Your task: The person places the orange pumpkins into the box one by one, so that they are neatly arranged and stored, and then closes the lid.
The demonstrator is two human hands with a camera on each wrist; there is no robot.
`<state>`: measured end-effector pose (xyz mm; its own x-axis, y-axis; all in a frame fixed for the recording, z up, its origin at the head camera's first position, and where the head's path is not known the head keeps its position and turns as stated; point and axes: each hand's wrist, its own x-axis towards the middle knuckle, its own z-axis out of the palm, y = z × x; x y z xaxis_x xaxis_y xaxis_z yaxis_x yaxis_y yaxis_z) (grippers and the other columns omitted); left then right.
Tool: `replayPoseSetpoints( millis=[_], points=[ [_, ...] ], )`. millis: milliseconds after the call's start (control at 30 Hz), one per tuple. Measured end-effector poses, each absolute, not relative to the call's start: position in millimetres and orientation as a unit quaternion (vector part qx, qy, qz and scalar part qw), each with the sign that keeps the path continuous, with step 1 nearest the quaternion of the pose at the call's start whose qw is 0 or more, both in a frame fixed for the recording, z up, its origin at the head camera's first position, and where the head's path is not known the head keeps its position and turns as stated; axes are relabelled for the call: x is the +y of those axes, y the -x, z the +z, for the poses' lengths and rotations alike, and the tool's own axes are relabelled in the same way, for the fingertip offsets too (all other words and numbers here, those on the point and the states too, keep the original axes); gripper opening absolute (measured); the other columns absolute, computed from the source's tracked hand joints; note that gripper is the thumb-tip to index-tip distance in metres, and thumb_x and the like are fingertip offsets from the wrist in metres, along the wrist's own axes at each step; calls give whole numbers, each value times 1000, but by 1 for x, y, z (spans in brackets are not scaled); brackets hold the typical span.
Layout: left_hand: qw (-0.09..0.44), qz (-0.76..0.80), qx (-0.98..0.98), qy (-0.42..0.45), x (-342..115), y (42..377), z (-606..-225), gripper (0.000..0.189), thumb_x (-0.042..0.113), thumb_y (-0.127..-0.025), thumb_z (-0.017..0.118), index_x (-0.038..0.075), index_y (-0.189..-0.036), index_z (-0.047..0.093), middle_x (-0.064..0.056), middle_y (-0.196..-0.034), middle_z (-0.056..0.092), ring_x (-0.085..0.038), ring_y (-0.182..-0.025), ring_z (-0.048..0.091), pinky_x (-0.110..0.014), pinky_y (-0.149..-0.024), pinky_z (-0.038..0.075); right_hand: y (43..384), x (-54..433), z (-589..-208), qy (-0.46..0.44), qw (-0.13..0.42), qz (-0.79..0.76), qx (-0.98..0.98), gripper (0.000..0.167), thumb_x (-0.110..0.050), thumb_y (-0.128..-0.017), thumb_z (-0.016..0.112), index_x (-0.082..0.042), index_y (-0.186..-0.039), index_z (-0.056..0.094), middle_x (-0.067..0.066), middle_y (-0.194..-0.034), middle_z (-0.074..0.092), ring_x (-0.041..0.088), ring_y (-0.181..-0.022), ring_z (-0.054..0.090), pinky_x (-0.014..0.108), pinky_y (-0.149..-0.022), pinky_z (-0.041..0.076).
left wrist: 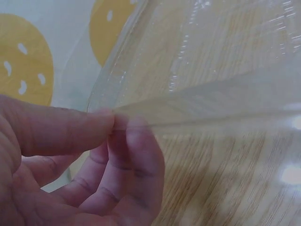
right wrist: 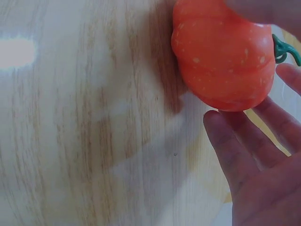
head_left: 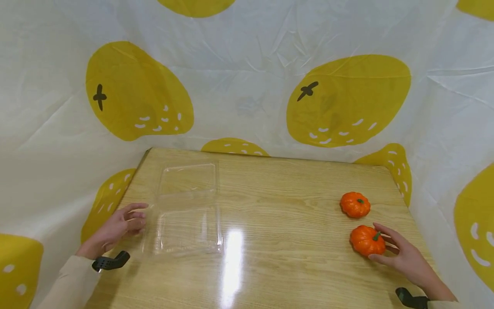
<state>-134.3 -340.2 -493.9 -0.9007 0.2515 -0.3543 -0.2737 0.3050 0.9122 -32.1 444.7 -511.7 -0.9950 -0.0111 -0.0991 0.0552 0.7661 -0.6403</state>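
Observation:
On the left of the table lies a hinged clear plastic container (head_left: 219, 223), spread open with its two halves one behind the other. My left hand (head_left: 122, 223) is at its left side; in the left wrist view the thumb (left wrist: 66, 132) and index finger pinch the thin plastic edge (left wrist: 211, 106). Toward the right sits a small orange pumpkin (head_left: 364, 241) with a green stem. My right hand (head_left: 405, 259) is around its right side, fingers spread and fairly straight. In the right wrist view the fingertips (right wrist: 214, 120) are right at the pumpkin's side, and the thumb overlaps it.
A second orange pumpkin (head_left: 353, 205) stands just behind the first. The wooden table (head_left: 285, 214) is bordered at the back and sides by a white cloth (head_left: 239, 86) printed with yellow lemons. Glare (head_left: 232, 262) shines on the tabletop beside the container.

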Motion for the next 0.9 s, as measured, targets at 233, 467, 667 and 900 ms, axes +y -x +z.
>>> replayPoseSetpoints(
  millis=[233, 467, 667, 900],
  points=[
    [236, 624, 745, -3, -340, 132, -499, 45, 9, -102, 63, 18, -144, 47, 0, -118, 60, -12, -97, 69, -28, -85, 64, 32, 444, -512, -31, 66, -341, 937, 86, -29, -85, 86, -3, -154, 42, 14, -148, 47, -35, -103, 27, -3, -79, 42],
    [261, 656, 708, 23, -333, 135, -505, 43, 12, -102, 64, 15, -143, 49, 6, -118, 63, -9, -98, 67, -27, -89, 63, 32, 441, -508, -45, 74, -343, 935, 86, -35, -84, 86, -3, -152, 44, 29, -149, 43, -35, -102, 28, -2, -78, 44],
    [267, 668, 694, 15, -330, 136, -507, 39, 9, -103, 62, 13, -140, 50, 8, -116, 67, -8, -98, 68, -28, -90, 63, 33, 439, -508, -46, 69, -339, 937, 84, -38, -84, 87, -6, -151, 47, 25, -148, 47, -34, -102, 29, -1, -78, 44],
    [266, 679, 685, 2, -324, 137, -510, 42, 10, -103, 61, 9, -142, 47, 6, -119, 65, -9, -99, 68, -28, -91, 63, 34, 436, -508, -43, 43, -350, 935, 80, -37, -82, 88, -8, -147, 52, -27, -130, 44, -31, -102, 36, -2, -79, 44]
  ],
)
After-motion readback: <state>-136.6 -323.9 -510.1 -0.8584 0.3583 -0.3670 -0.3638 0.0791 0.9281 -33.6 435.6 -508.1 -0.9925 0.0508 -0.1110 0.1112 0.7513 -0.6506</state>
